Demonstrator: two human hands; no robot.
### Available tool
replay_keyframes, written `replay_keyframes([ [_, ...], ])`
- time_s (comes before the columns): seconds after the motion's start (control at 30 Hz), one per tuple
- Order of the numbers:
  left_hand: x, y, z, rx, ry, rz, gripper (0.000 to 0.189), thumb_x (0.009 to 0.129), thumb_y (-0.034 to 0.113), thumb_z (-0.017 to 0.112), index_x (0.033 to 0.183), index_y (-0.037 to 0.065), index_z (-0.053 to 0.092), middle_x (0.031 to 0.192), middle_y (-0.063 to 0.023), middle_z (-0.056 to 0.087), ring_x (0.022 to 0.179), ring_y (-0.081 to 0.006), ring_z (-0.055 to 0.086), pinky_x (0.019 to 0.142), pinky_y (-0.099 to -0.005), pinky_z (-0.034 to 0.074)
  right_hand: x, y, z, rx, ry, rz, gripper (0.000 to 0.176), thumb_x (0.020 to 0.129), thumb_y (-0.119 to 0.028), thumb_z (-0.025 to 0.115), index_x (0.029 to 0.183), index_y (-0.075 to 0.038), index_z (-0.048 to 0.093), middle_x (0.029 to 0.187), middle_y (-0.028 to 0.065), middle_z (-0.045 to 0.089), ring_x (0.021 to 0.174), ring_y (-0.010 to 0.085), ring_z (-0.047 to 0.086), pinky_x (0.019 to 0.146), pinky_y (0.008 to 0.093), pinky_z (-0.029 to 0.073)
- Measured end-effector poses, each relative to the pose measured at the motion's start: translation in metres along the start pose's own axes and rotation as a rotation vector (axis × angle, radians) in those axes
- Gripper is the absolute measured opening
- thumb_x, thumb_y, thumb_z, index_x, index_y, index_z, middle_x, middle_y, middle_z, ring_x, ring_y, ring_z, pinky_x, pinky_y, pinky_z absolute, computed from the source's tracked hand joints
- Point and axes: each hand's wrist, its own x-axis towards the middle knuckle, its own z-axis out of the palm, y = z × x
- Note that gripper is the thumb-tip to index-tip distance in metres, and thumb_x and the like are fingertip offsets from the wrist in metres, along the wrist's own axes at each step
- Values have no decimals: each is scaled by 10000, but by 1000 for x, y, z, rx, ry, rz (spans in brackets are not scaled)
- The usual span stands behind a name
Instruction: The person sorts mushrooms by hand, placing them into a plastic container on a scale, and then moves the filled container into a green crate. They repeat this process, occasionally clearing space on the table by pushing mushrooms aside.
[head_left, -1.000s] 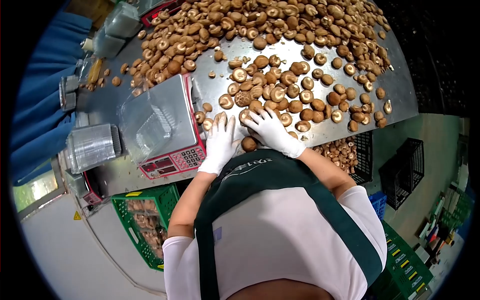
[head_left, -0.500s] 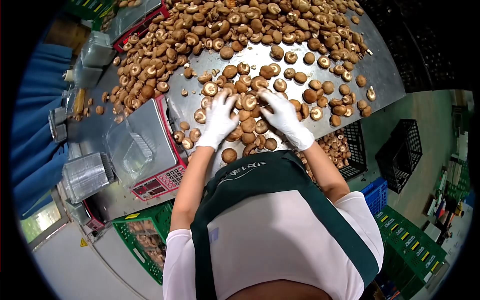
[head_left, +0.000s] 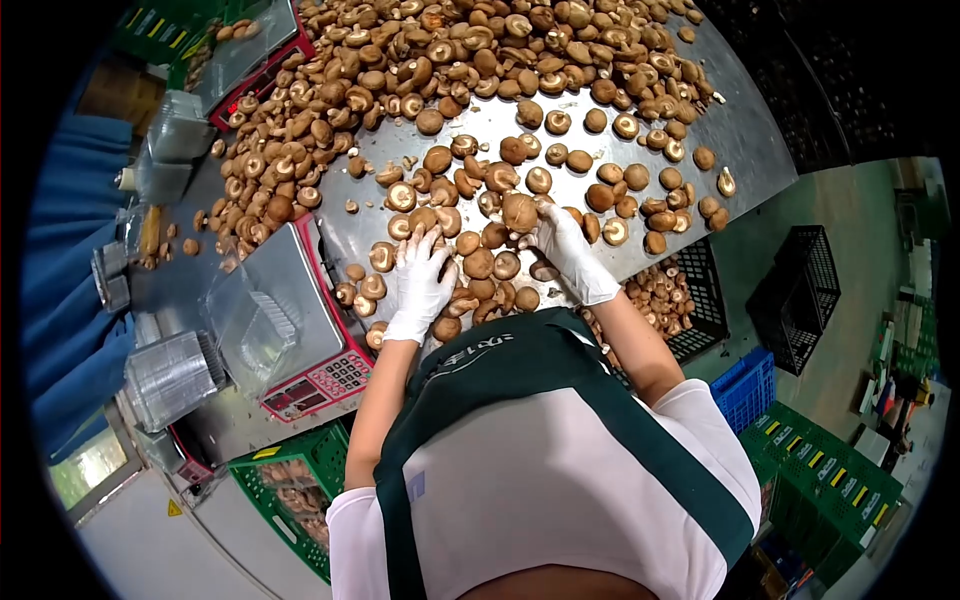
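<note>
My left hand (head_left: 421,285), in a white glove, lies with its fingers spread over loose shiitake mushrooms on the metal table (head_left: 352,222). Its fingertips touch a brown cap (head_left: 423,219). My right hand (head_left: 564,250), also gloved in white, pinches a larger shiitake mushroom (head_left: 520,213) at its right side, cap facing up. Between the hands several mushrooms (head_left: 479,264) lie close together, some with caps up, others showing pale gills and stems. The right palm partly hides one mushroom (head_left: 544,270).
A large mushroom pile (head_left: 440,60) covers the table's far side. On the left, a red-framed scale (head_left: 318,385) carries a clear plastic tray (head_left: 265,325), beside stacked trays (head_left: 172,358). A black crate (head_left: 705,300) of mushrooms sits below the right edge; green crates (head_left: 815,480) stand lower right.
My right hand has taken hold of a larger mushroom. My left hand has moved slightly down and left relative to the mushrooms. The whole view has shifted a little.
</note>
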Motion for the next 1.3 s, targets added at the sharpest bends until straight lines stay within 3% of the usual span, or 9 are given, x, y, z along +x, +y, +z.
replay_keyframes([
  [0.13,13,11,0,-104,-3,-83,382,741,217,638,1104,115,578,1297,-122,448,1230,-352,370,1020,-490,256,-7,-4,-5,-40,-35,-4,277,904,-287,437,992,-32,500,929,90,595,800,188,584,646,318,486],
  [0.27,20,33,0,151,-358,59,516,715,389,659,1183,197,552,1352,-96,396,1270,-322,323,1067,-563,108,0,7,-21,-274,90,-45,311,876,-272,463,994,0,556,883,90,621,776,180,598,671,310,489],
  [0.33,19,28,6,54,-336,48,496,716,357,669,1166,176,565,1332,-90,425,1270,-307,334,1058,-563,127,-6,4,-6,-963,65,-391,331,840,-276,496,1043,-30,584,874,137,640,807,229,626,725,332,494],
  [0.5,-9,22,-18,-54,191,-24,451,669,139,721,1087,46,580,1231,-197,480,1152,-387,440,967,-449,350,-13,-1,27,-1413,11,-381,441,756,-338,634,1128,-107,585,997,189,613,920,331,596,805,374,477],
  [0.67,-71,0,-13,352,181,-494,754,710,396,700,1314,71,386,1410,-233,241,1310,-424,201,1051,-510,202,44,-29,39,-1512,2,-553,573,747,-449,603,1188,-86,553,1011,234,595,960,356,564,814,421,469],
  [0.93,-47,-3,-2,437,-10,-662,844,707,604,599,1377,164,334,1436,-165,248,1241,-430,299,1014,-564,199,167,-44,57,-1832,-362,-266,680,721,-647,519,1204,-171,562,1149,110,598,1038,314,562,878,381,442],
  [1.07,-43,-10,6,381,7,-491,793,711,537,631,1360,165,368,1432,-151,260,1171,-415,365,996,-562,211,163,-29,66,-1831,-592,-201,633,683,-552,613,1188,-172,584,1158,107,600,1040,288,569,885,383,440],
  [1.17,-47,-11,19,46,97,-293,723,719,310,656,1345,84,376,1399,-163,317,1176,-385,371,999,-442,255,149,-22,67,-1729,-723,-58,632,673,-485,651,1203,-148,575,1196,105,580,1073,288,555,916,374,426],
  [1.3,-40,-3,27,-115,87,-204,686,720,257,636,1331,60,394,1360,-196,344,1215,-382,329,1011,-456,241,133,-27,48,-1547,-665,107,583,669,-390,687,1191,-151,586,1169,63,603,1048,250,563,898,358,433],
])
